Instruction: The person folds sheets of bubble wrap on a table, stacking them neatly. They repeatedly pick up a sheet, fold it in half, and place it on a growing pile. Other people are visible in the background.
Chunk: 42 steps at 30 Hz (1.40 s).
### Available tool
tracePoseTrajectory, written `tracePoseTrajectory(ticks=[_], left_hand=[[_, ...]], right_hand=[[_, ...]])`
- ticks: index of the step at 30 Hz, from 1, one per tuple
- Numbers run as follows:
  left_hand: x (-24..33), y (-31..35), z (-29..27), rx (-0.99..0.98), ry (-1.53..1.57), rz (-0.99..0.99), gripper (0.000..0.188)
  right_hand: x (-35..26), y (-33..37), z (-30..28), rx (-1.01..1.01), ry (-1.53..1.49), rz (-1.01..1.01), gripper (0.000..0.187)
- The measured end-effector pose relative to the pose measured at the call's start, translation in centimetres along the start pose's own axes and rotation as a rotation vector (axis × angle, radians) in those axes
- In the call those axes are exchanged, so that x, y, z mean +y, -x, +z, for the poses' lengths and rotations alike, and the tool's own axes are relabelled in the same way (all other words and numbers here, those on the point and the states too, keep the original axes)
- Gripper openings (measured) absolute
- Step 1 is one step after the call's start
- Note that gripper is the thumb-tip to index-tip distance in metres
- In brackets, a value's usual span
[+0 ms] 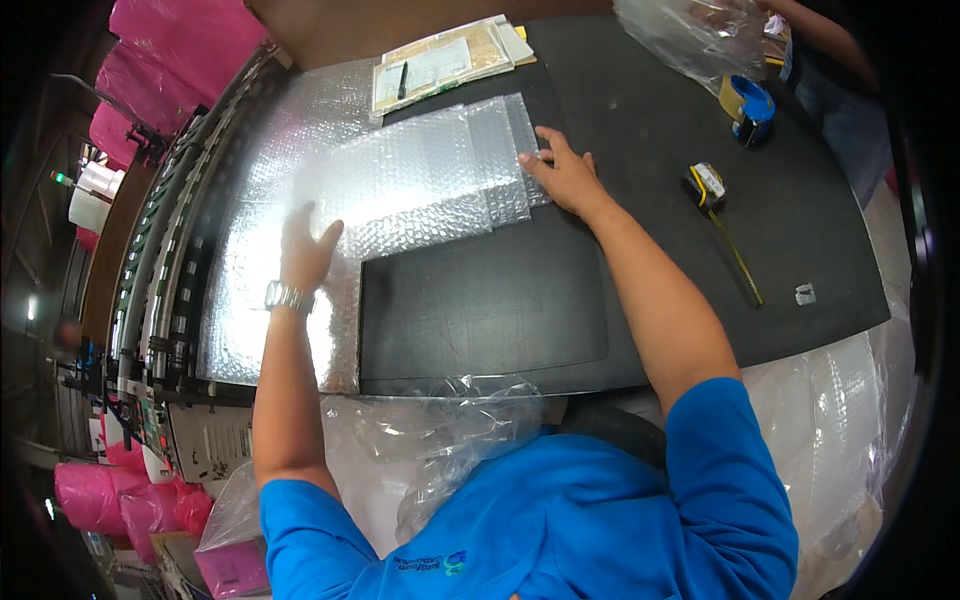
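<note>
Several overlapping sheets of clear bubble wrap point(410, 185) lie in a stack on the dark table, their right edges staggered. My left hand point(308, 250), with a metal watch on the wrist, rests at the stack's left end. Its thumb stands apart; the fingertips are partly lost in glare. At the right edge of the stack is my right hand point(568, 178), fingers spread and touching or nearly touching the sheets. A longer sheet of bubble wrap point(270, 320) runs under the stack's left side, beside the rollers.
A roller machine point(165, 270) borders the table point(480, 320) on the left. Behind the stack lie papers point(440, 65) with a black pen point(403, 80). To the right are a tape dispenser point(748, 110), a tape measure point(706, 185) partly extended, and a person's arm point(825, 35).
</note>
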<state>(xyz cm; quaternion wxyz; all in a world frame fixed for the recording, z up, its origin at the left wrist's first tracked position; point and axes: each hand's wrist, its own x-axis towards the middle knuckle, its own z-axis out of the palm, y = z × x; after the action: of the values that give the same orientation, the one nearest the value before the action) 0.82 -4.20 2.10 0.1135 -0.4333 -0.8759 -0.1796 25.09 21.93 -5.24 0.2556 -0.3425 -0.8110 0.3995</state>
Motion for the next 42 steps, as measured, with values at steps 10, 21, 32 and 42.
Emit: tracePoseTrajectory(ticks=[10,21,32,42], left_hand=[[2.0,-1.2,8.3,-0.049,-0.111,-0.083,0.069],[2.3,-1.2,8.3,-0.136,1.113,-0.194,0.054],[1.9,-1.3,6.4,0.426,0.947,-0.088,0.023],[2.6,-1.2,6.2,0.555,0.854,0.022,0.014]], right_hand=[[-0.3,-0.7,1.4,0.088,-0.636,-0.041,0.061],[-0.8,-0.3,0.8,-0.016,-0.861,0.195,0.089],[1.1,-1.3,1.0,-0.1,-1.082,0.232,0.084],[-1.7,0.3,0.3,-0.029,-0.88,0.253,0.075]])
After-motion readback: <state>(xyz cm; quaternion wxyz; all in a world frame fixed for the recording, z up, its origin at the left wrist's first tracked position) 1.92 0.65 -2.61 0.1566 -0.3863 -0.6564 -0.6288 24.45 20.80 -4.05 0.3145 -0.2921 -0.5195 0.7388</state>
